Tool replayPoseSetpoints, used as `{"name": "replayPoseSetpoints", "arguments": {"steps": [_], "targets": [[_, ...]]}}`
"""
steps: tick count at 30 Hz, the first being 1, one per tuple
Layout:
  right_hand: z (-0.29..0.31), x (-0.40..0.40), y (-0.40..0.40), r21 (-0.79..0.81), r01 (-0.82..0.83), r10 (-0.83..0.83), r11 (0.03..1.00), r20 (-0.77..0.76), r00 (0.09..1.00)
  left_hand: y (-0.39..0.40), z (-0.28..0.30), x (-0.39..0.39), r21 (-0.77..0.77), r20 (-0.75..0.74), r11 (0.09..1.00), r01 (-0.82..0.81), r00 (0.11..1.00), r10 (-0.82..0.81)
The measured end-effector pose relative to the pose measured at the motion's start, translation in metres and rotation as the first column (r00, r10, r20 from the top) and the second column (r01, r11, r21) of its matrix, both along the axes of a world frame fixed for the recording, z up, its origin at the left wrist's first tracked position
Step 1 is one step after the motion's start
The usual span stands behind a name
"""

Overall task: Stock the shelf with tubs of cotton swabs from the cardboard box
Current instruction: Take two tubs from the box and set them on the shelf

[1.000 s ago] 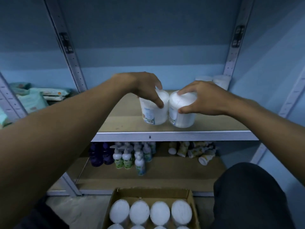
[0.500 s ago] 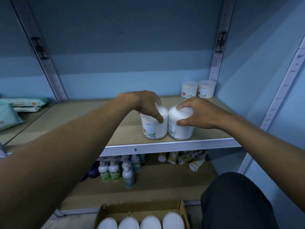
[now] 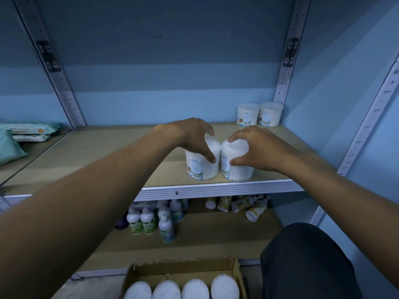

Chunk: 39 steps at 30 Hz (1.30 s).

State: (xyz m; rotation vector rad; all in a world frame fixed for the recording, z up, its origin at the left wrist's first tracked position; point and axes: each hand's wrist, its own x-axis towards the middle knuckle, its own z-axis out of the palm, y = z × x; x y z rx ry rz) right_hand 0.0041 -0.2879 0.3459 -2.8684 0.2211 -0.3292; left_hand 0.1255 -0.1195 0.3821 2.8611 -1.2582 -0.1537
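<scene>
1. Two tubs are stood side by side, touching, near the front edge of the shelf (image 3: 112, 160), right of its middle.
2. The left tub (image 3: 201, 167) is grasped from above by the left hand (image 3: 190, 137), fingers curled over its lid and thumb pressed on its front wall.
3. The right tub (image 3: 236, 169) is grasped likewise by the right hand (image 3: 257, 147), fingers curled over the lid and thumb on the front wall.
4. Two back tubs (image 3: 260, 114) are seen together in the rear right corner of the same shelf, well apart from the held pair.
5. Four white lids are seen in a row in the box (image 3: 183, 269) on the floor below.
6. Upright bottles (image 3: 151, 219) and toppled tubes (image 3: 239, 205) are kept on the lower shelf.
7. Wipe packs (image 3: 26, 131) are stacked in the bay at far left.
</scene>
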Motion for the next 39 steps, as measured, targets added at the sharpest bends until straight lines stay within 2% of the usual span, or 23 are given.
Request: {"name": "replayPoseSetpoints", "arguments": {"steps": [5,12,27,39], "targets": [[-0.006,-0.002,0.013,-0.145,0.072,-0.065,0.987,0.056,0.996,0.003,-0.002,-0.013,-0.044,0.042,0.997,0.061,0.997,-0.059],[-0.013,0.009,0.013,-0.174,0.104,-0.089,0.979,0.094,0.992,-0.001,-0.015,-0.006,-0.129,0.074,0.991,0.045,0.997,-0.035],[-0.023,0.068,-0.018,-0.133,0.087,-0.070,0.987,0.130,0.989,-0.029,-0.026,0.048,-0.175,0.090,0.985,-0.003,0.996,0.019],[-0.023,0.138,-0.055,-0.055,0.112,-0.107,0.992,0.080,0.991,-0.067,-0.025,0.109,-0.183,0.059,0.982,-0.042,0.997,0.053]]}}
